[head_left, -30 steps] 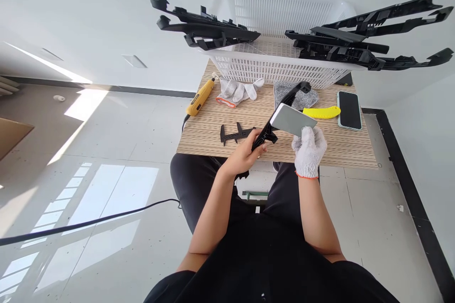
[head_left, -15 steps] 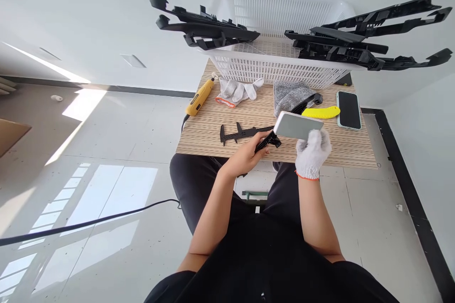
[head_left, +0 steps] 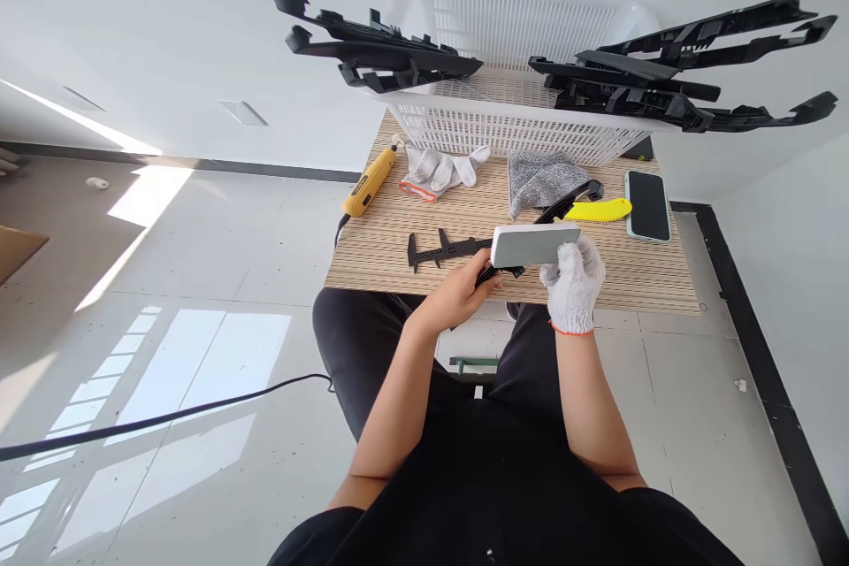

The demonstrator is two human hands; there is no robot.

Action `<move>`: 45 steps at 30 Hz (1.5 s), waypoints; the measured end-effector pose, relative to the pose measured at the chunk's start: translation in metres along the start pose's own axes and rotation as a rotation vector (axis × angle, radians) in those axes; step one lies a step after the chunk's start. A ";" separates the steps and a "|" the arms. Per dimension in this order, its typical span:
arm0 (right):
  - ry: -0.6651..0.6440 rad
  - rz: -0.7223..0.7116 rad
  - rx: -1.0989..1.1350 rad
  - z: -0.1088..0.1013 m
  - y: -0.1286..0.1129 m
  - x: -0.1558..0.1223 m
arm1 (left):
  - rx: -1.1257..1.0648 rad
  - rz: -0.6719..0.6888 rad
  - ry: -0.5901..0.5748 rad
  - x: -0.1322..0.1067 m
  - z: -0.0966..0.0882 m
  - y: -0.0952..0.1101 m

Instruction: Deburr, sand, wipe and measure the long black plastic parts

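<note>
I see the bare left hand (head_left: pixel 457 290) closed round the black strip's (head_left: pixel 555 210) near end, over the desk (head_left: pixel 637 274); gloved right hand (head_left: pixel 574 283) pinches the grey block (head_left: pixel 532 246) across it, contact unclear. One-ended grip could let the strip twist, block skidding into bare skin.

Far end of my surface (head_left: pixel 381 258): basket (head_left: pixel 504 128), parts (head_left: pixel 398 58) in it left and right | before it, left to right: power tool (head_left: pixel 371 183), loose glove (head_left: pixel 438 170), cloth (head_left: pixel 540 179), handle (head_left: pixel 600 210), phone (head_left: pixel 648 205) | nearer, left: caliper (head_left: pixel 455 249) | right of caliper: part (head_left: pixel 562 205) in my left hand (head_left: pixel 461 292), its far end by the cloth | over that part: block (head_left: pixel 534 246) in my right hand (head_left: pixel 576 285)
</note>
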State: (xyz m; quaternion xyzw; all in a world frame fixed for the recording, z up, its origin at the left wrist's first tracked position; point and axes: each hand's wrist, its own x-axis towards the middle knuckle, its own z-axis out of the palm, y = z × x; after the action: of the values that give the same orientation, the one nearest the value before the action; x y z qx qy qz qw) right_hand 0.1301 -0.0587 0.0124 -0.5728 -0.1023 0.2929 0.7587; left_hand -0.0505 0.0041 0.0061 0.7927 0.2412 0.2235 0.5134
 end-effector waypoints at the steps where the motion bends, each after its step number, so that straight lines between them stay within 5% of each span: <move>1: 0.011 -0.018 0.002 0.001 0.000 -0.001 | -0.009 -0.001 0.003 0.000 0.000 -0.001; 4: 0.104 -0.065 0.015 0.002 0.000 -0.004 | -0.039 0.004 0.007 0.000 0.000 -0.004; 9: -0.185 -0.032 -0.159 0.002 0.004 -0.007 | -0.017 0.018 0.024 0.000 -0.002 -0.006; 14: 0.167 -0.100 -0.026 0.005 0.003 0.001 | -0.165 -0.033 0.078 0.000 -0.002 -0.008; 18: 0.232 -0.064 0.068 0.005 -0.002 0.002 | -0.358 -0.078 0.233 0.000 0.000 -0.013; 24: -0.140 -0.134 -0.030 -0.002 -0.001 0.000 | -0.413 -0.104 0.301 0.002 0.003 -0.012; 35: -0.431 -0.124 -0.159 -0.016 0.009 0.000 | -0.754 -0.084 0.457 0.004 0.003 -0.002; 39: -0.719 -0.181 -0.453 -0.026 -0.002 -0.014 | -0.958 0.055 0.633 -0.008 -0.019 0.027; 45: -0.961 -0.035 -0.462 -0.040 -0.007 -0.021 | -1.102 0.311 0.970 -0.034 -0.061 0.066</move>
State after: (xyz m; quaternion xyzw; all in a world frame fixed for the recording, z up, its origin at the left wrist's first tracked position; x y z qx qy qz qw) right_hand 0.1350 -0.1043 0.0097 -0.5246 -0.5096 0.4794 0.4850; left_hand -0.1035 0.0032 0.0863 0.2582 0.1788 0.7060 0.6347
